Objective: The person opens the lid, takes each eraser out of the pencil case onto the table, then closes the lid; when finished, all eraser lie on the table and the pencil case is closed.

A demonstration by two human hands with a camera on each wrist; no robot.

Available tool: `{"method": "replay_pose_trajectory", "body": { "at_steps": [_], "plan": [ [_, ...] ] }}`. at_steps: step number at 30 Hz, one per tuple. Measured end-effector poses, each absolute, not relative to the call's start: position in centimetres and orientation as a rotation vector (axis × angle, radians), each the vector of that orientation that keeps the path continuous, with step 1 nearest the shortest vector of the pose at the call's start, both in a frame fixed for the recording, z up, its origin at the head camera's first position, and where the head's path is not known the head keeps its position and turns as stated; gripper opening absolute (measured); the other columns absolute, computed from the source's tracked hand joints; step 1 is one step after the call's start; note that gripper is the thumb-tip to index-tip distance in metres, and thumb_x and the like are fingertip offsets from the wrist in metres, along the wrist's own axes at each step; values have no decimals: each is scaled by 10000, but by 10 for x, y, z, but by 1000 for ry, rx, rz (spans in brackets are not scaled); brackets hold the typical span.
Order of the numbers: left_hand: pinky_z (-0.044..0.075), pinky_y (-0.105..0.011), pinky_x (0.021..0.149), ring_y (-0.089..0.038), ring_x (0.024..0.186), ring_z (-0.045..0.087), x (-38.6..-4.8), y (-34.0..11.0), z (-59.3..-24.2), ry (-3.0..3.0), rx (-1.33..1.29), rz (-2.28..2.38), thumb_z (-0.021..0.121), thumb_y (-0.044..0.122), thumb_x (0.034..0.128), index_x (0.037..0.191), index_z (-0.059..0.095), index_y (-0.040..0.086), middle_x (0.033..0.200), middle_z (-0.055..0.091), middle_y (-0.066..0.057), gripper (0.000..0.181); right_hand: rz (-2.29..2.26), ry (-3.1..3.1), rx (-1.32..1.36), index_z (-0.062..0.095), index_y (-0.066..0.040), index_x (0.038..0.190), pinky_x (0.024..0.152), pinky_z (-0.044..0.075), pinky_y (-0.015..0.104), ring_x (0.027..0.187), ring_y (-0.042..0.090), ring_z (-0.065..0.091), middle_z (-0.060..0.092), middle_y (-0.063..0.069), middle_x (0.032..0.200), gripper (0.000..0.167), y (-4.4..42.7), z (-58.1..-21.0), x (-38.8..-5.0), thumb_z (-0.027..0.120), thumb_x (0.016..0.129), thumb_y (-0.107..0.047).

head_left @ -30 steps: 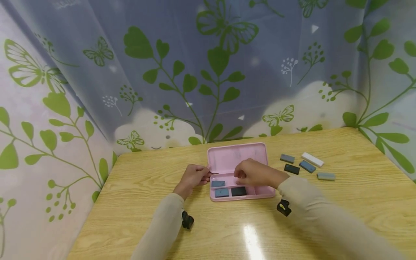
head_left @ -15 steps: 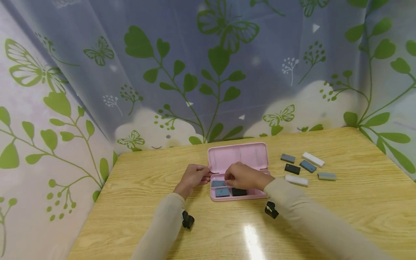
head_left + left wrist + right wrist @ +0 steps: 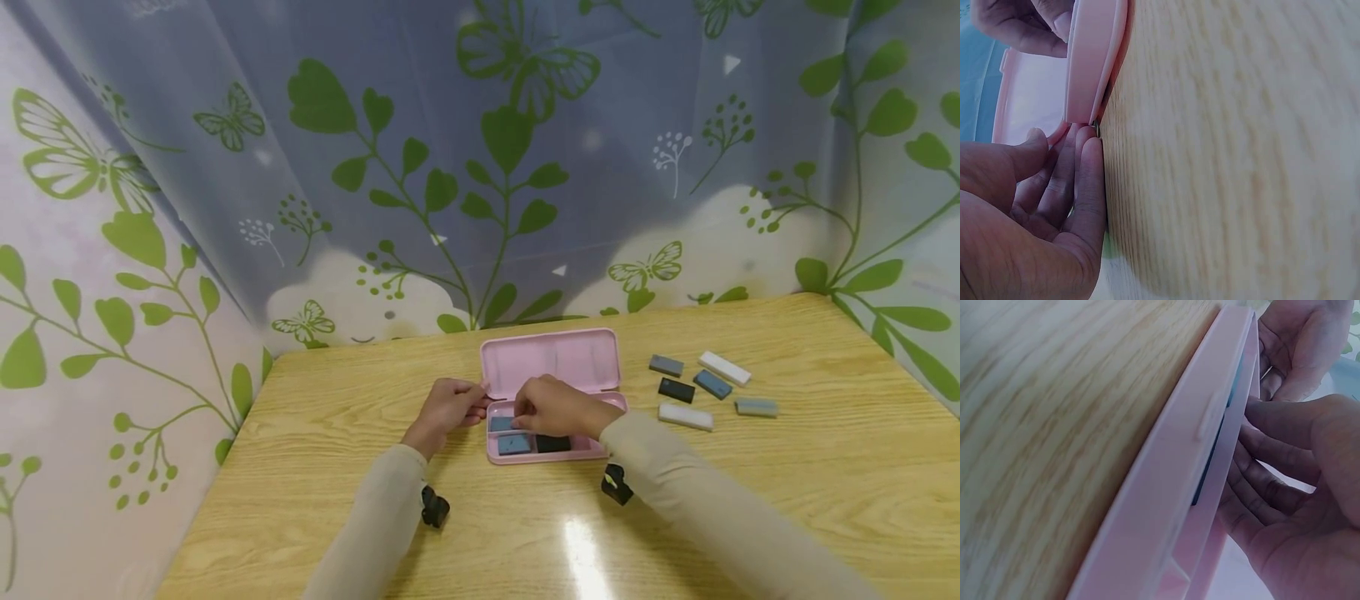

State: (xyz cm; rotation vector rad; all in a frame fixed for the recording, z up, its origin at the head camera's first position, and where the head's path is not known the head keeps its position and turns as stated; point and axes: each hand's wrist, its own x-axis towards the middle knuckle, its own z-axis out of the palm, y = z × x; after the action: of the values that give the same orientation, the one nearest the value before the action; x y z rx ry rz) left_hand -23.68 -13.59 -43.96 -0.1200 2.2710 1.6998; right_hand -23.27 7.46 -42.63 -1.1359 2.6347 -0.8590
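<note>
Pink case point(image 3: 551, 457) sits on wood-grain table point(image 3: 337, 500), lid point(image 3: 551, 362) raised at the back. Person's L hand point(image 3: 446, 406) touches its L end nr the hinge; can't tell if it pinches. R hand point(image 3: 557, 406), apart from the L, dips bent fingers into rear compt. beside a blue block point(image 3: 501, 424); grip hidden, can't tell. Front compts hold speckled block point(image 3: 513, 444) & black block point(image 3: 553, 443); six loose blocks point(image 3: 686, 417) lie on table to R.
</note>
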Motion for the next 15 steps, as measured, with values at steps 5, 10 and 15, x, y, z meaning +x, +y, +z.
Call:
{"method": "replay_pose_trajectory", "body": {
  "at_steps": [5,10,15],
  "plan": [
    [586,-219,677,-100,700,639,-238,-136,-439,2275,-122,1691,622,261,1030,1075,749,-30,854,708,-69,320,-887,2636,-1098,736,-28,817,630,505,220,659,37,561,665,-31,728,104,75,-426,-232,739,912,-70],
    [588,-224,685,-106,706,641,-238,-137,-440,2266,-131,1693,619,260,1032,1085,745,-29,856,707,-69,320,-939,2610,-1019,726,-39,819,639,506,234,666,49,565,661,-36,736,107,76,-426,-233,728,921,-71],
    [588,-223,689,-107,709,641,-238,-136,-440,2259,-137,1695,622,257,1030,1090,745,-27,857,706,-68,315,-982,2601,-984,731,-36,826,623,499,234,647,49,560,666,-41,728,111,77,-426,-233,730,926,-85]
  ]
}}
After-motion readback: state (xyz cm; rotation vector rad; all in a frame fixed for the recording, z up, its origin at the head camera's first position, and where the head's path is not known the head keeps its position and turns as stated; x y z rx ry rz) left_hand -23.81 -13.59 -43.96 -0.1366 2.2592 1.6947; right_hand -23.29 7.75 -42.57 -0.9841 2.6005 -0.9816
